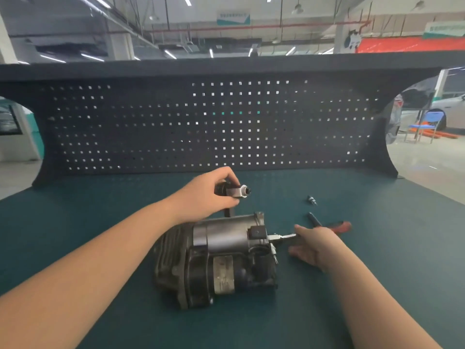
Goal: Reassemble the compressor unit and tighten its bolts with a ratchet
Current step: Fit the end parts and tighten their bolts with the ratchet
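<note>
The grey and black compressor unit (221,258) lies on its side on the green bench top (377,285). Just behind it, my left hand (206,195) grips a small black part with a white and silver tip (237,191), held a little above the bench. To the compressor's right, my right hand (314,245) pinches a slim silver tool shaft (280,237) whose tip meets the compressor's right end. A red-handled tool (338,226) lies under and behind that hand, partly hidden by it.
A small dark bolt-like piece (312,199) lies loose on the bench behind my right hand. A dark pegboard (201,127) walls off the back of the bench. A blue chair (427,124) stands on the shop floor at far right.
</note>
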